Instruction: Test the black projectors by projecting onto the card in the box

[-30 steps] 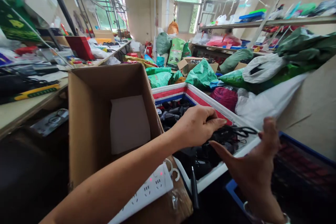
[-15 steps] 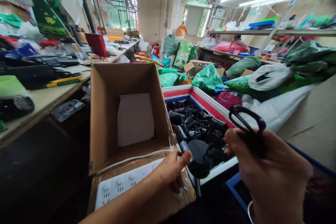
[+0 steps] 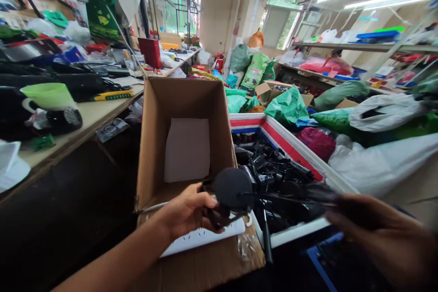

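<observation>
Right hand (image 3: 379, 228) motion-blurred, cut off by the right edge; black cord (image 3: 294, 197) running into it also blurred, its end unresolved. White power strip (image 3: 201, 239) partly hidden by the left hand (image 3: 186, 212) and round black disc (image 3: 233, 189). Black items (image 3: 273, 173) in the crate (image 3: 290, 146) too small and tangled to distinguish.

Long pale bench (image 3: 92, 116) ran along L of view, w/ lime-green plastic cup (image 3: 48, 96), yellow-and-black tool (image 3: 112, 95), black cords (image 3: 112, 83) on it. Red folder (image 3: 149, 52) stood further down. R side: wall shelf (image 3: 356, 46) carried blue tray (image 3: 378, 34).
</observation>
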Available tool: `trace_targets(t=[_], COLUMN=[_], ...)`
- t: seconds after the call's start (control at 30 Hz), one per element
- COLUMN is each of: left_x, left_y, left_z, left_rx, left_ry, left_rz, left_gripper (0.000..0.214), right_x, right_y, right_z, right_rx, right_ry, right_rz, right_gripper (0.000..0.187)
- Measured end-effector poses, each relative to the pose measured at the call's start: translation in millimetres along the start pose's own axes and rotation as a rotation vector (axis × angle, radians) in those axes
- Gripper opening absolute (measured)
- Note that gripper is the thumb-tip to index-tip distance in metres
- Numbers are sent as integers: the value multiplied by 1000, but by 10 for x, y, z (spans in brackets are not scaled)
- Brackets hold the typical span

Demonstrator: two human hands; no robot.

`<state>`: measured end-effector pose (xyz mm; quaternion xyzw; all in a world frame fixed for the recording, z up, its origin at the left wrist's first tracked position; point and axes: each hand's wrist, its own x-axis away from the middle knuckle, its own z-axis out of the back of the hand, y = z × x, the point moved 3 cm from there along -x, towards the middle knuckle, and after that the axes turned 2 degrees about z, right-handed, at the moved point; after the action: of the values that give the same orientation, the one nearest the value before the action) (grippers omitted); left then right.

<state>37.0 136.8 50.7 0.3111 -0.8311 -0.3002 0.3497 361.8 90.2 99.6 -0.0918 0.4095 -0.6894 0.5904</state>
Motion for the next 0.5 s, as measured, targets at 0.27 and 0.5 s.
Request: trace_targets(t=[0.27, 0.5], left_x=[723, 937], left_y=[418, 360], left_z=[482, 551], left_rx=[-4, -22], left_ry=[291, 337], left_rz=[-328, -431], left_gripper=[38, 35], right_x=[369, 377], right_y=[237, 119], right_z=[-906, -1496], right_rx=[153, -212], right_ry=[-474, -457], right_rz=[260, 92], right_gripper=[28, 27])
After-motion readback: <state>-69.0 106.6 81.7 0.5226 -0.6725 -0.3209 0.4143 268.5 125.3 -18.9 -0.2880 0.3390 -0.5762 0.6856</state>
